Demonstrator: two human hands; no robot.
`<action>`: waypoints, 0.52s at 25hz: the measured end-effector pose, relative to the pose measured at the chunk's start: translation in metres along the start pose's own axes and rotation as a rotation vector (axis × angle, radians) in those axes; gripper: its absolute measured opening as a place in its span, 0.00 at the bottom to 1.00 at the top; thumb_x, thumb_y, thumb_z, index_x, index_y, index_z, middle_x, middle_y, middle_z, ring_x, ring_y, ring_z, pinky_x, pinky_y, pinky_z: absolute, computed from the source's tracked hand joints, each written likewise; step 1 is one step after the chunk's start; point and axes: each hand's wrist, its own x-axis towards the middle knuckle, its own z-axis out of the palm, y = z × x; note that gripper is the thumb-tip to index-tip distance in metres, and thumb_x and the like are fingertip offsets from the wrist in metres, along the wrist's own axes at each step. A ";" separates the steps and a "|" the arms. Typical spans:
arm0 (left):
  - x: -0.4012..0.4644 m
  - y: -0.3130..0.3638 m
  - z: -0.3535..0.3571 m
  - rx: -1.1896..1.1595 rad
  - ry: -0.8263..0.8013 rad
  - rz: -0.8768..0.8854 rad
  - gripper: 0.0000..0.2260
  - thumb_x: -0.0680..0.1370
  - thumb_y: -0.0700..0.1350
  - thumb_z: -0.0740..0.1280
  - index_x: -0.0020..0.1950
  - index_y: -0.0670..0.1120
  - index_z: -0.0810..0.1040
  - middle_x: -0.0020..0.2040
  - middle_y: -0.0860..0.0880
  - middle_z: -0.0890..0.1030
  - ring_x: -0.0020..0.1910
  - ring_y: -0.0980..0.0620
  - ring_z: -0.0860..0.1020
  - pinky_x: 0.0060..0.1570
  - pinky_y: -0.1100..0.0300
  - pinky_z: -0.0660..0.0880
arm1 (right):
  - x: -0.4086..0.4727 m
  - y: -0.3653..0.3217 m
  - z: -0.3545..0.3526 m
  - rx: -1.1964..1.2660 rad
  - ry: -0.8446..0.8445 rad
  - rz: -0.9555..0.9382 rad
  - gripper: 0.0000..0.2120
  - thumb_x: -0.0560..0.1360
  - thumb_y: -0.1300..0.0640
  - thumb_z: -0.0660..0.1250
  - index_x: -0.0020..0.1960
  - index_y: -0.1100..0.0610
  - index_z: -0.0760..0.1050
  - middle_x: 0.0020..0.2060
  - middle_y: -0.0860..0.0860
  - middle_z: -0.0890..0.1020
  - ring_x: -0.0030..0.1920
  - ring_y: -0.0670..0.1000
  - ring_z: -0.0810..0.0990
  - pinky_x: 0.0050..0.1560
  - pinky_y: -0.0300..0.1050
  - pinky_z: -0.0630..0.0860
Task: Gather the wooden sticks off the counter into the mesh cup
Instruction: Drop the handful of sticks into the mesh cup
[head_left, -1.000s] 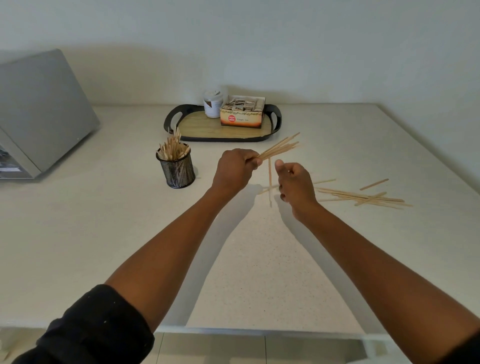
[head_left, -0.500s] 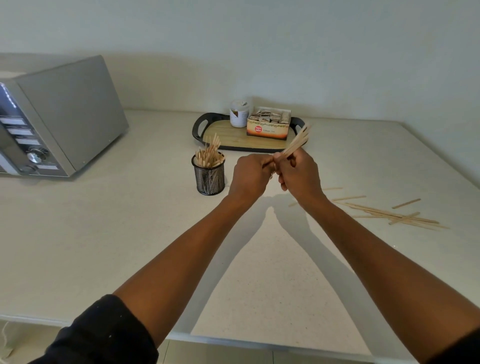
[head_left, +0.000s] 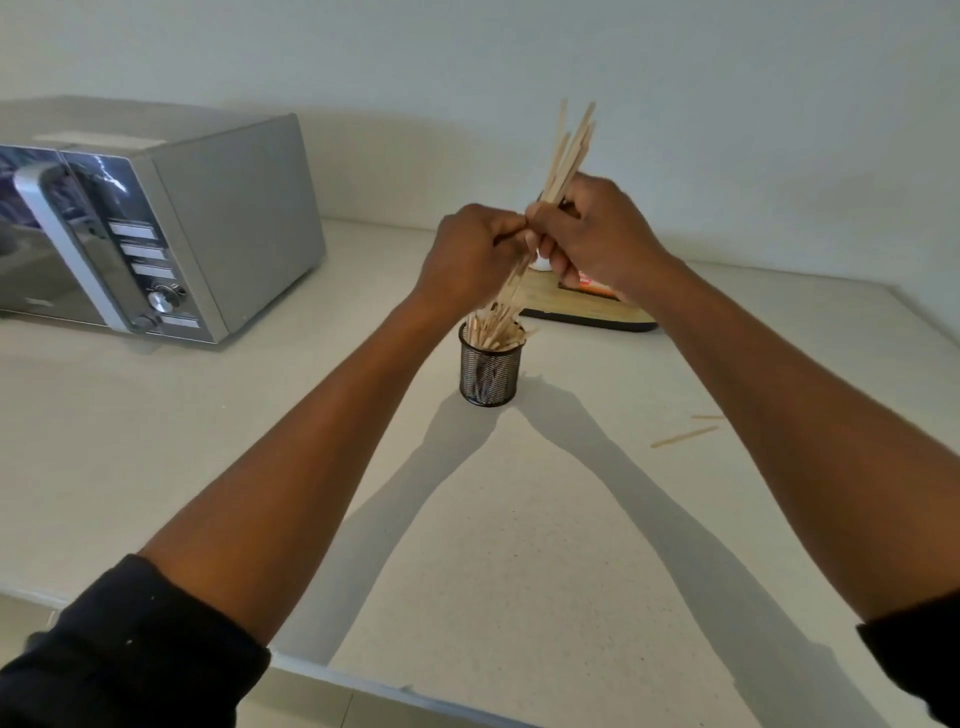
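Above the mesh cup (head_left: 491, 369): our stick bundle (head_left: 563, 156), newly carried over.
Left hand (head_left: 470, 254) and right hand (head_left: 597, 234) clamp it, lower ends entering; loose sticks (head_left: 684, 436) remain right of the cup.

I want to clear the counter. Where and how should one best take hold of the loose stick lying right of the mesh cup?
The loose stick lies flat and thin on the counter. Probably best to come from above and pinch its long edges near the middle with the fingertips.

Single head view, angled down, close over counter (head_left: 156, 467).
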 end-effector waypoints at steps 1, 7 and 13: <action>0.006 -0.005 -0.009 0.012 0.022 -0.002 0.11 0.78 0.45 0.65 0.39 0.42 0.81 0.29 0.51 0.76 0.26 0.59 0.70 0.29 0.69 0.64 | 0.010 -0.008 0.003 0.003 -0.003 -0.014 0.11 0.79 0.52 0.63 0.48 0.61 0.76 0.34 0.56 0.84 0.26 0.52 0.79 0.25 0.43 0.75; 0.018 -0.038 -0.008 0.014 0.019 -0.053 0.09 0.79 0.45 0.66 0.44 0.43 0.84 0.35 0.44 0.82 0.32 0.54 0.75 0.35 0.65 0.69 | 0.038 -0.007 0.022 -0.061 -0.065 -0.018 0.07 0.79 0.53 0.64 0.46 0.56 0.75 0.33 0.54 0.83 0.25 0.47 0.78 0.25 0.40 0.74; 0.015 -0.064 0.019 -0.084 -0.065 -0.187 0.07 0.78 0.42 0.68 0.47 0.40 0.84 0.41 0.45 0.84 0.40 0.48 0.83 0.45 0.54 0.81 | 0.049 0.028 0.039 -0.173 -0.135 0.040 0.07 0.79 0.53 0.65 0.47 0.57 0.76 0.34 0.53 0.84 0.25 0.45 0.80 0.26 0.38 0.76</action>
